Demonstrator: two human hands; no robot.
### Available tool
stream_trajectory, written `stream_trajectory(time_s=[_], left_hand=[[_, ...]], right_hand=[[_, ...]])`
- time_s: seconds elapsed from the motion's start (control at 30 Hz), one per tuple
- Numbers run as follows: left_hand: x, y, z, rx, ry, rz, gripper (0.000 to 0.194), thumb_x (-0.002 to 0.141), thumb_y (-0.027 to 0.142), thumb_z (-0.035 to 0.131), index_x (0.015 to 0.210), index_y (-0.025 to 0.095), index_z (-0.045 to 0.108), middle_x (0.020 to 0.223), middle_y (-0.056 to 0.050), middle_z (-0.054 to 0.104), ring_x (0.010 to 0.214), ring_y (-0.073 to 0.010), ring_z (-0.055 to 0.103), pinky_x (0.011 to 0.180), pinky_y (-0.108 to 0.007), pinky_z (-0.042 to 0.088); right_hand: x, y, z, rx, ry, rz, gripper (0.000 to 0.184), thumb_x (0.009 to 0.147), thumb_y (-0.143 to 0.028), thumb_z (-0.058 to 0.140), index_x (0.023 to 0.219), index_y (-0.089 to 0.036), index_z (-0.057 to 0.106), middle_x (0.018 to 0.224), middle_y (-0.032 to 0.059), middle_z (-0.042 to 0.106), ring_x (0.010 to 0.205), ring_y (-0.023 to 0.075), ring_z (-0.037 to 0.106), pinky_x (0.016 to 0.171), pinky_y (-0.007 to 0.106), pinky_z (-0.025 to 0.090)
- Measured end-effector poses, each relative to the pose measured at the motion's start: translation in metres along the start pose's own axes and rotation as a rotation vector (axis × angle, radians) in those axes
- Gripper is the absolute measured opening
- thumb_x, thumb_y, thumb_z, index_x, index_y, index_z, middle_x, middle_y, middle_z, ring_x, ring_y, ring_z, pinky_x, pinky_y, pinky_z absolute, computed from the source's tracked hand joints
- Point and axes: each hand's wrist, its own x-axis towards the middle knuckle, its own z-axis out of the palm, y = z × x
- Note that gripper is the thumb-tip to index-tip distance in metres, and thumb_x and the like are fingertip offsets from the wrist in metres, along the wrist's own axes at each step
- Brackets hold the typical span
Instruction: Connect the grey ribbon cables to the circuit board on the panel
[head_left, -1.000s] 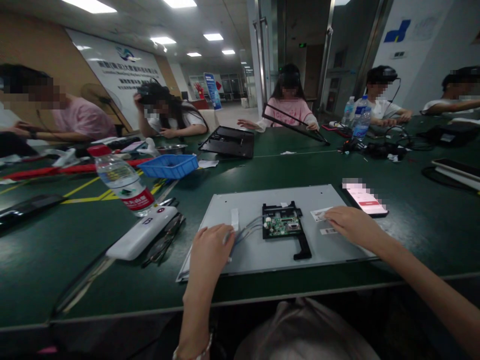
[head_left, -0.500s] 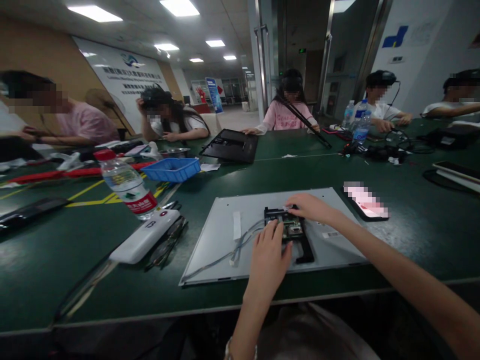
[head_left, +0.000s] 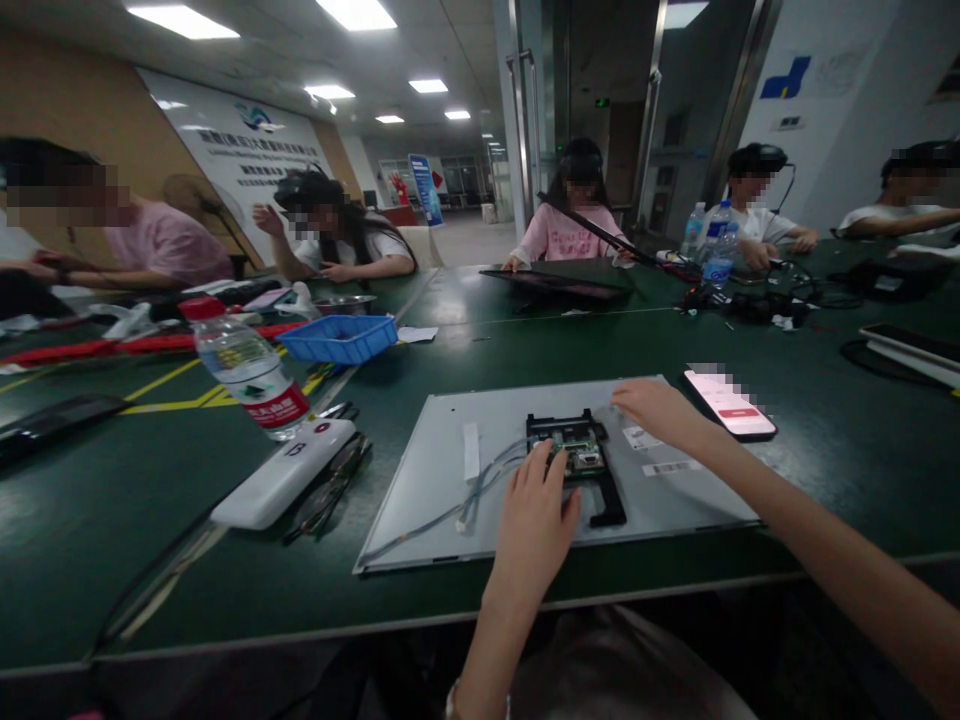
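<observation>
A silver display panel lies flat on the table in front of me. On its middle sits a black plastic bracket carrying a green circuit board. Grey cables run from the board across the panel's left part. My left hand rests at the board's left side, fingertips on it and thumb apart, with nothing visibly gripped. Over the panel's upper right, clear of the bracket, is my right hand. Its fingers are drawn together; whatever they may hold is too small to make out.
A phone lies right of the panel. On the left are a white power bank, glasses, a water bottle and a blue tray. Across the table a co-worker handles a black panel.
My right hand has moved right, off the bracket's top edge. My left hand has stayed on the board. Across the table, the co-worker's black panel has shifted right and tipped flatter.
</observation>
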Motion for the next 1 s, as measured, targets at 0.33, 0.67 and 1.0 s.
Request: stream_trajectory(time_s=[0.33,0.67,1.0], left_hand=[[0.073,-0.047,-0.114,-0.185,0.170,0.097,0.045,0.090,0.040,0.049,0.131,0.021,0.045,0.135,-0.007,0.050,0.126,-0.0222,0.046,0.108,-0.042,0.036],[0.114,-0.081,-0.065,-0.282,-0.274,0.286,0.071,0.081,0.054,0.055,0.140,0.019,0.035,0.148,-0.012,0.034,0.135,-0.0262,0.034,0.111,-0.042,0.030],[0.093,-0.083,-0.046,-0.289,-0.617,0.310,0.111,0.064,0.061,0.069,0.149,0.019,0.010,0.155,-0.015,0.017,0.140,-0.0311,0.024,0.113,-0.043,0.023]], right_hand=[[-0.017,0.023,0.010,0.224,0.112,0.033,0.031,0.091,-0.029,0.047,0.113,-0.017,0.065,0.116,0.0101,0.066,0.109,0.0245,0.059,0.097,0.041,0.043],[-0.007,0.015,0.024,0.052,0.074,-0.036,0.023,0.091,-0.022,0.049,0.101,-0.020,0.069,0.105,0.0084,0.069,0.100,0.0230,0.062,0.086,0.034,0.047],[0.014,-0.013,0.003,0.105,0.189,-0.054,0.024,0.092,-0.025,0.048,0.101,-0.018,0.069,0.103,0.0068,0.070,0.095,0.0198,0.063,0.085,0.030,0.046]])
